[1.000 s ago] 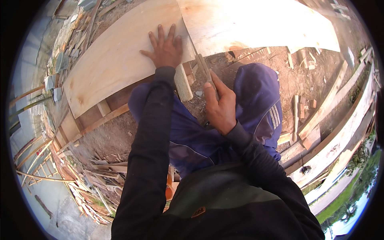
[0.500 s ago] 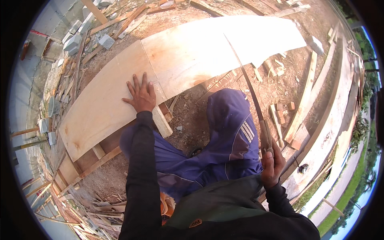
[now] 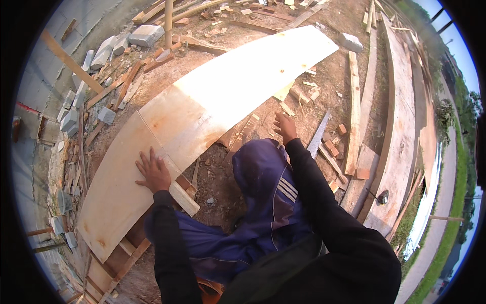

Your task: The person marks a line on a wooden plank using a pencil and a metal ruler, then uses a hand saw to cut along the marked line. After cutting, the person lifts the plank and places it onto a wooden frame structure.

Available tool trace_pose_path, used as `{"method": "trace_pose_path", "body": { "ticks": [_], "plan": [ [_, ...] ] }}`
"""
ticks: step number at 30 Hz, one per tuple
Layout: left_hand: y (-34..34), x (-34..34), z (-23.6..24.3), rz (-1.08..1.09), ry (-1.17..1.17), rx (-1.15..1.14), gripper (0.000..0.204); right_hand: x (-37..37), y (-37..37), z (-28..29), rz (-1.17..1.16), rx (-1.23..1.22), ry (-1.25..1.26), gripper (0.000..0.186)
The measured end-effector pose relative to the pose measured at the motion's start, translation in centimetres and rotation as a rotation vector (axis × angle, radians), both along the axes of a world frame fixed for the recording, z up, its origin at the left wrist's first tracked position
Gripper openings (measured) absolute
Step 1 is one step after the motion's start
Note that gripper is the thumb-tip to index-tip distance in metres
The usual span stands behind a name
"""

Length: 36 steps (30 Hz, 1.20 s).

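Beneath your spread left hand (image 3: 154, 172) and leftward of your seemingly empty, loosely uncurled right hand (image 3: 286, 126), the sheet (image 3: 185, 114) looks light, stiff yet flexible, best held by its long edges.

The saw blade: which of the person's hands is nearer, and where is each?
Right. The right hand is just left of the saw blade, not touching its visible part; the left hand is farther left, spread on the pale board.
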<state>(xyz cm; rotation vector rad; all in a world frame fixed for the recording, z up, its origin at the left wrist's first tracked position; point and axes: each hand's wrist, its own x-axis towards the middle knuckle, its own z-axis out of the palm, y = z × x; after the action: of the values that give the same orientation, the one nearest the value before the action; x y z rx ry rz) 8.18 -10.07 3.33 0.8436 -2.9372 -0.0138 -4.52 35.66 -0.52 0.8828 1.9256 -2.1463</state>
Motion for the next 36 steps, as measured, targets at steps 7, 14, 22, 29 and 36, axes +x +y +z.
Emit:
{"method": "trace_pose_path", "body": {
  "ticks": [7,14,22,29,36],
  "plan": [
    [-1.6,0.7,1.3,0.024,-0.001,-0.008,0.052,-12.4,-7.5,-2.4,-0.173,-0.550,0.125,0.043],
    [0.3,-0.2,0.0,0.010,0.069,0.050,0.051,-13.5,-5.5,0.6,-0.056,-0.642,0.522,0.044],
    [1.5,-0.3,0.3,0.093,0.043,0.077,0.053,-16.2,-5.5,2.6,0.162,-0.537,0.526,0.033],
    [0.9,-2.0,0.5,0.126,0.066,0.072,0.053,-13.8,-3.9,0.3,0.342,0.262,0.074,0.060],
    [2.8,-1.1,1.0,0.145,0.023,0.048,0.053,15.3,12.0,-9.6,0.729,1.315,0.220,0.049]
  ]
}}
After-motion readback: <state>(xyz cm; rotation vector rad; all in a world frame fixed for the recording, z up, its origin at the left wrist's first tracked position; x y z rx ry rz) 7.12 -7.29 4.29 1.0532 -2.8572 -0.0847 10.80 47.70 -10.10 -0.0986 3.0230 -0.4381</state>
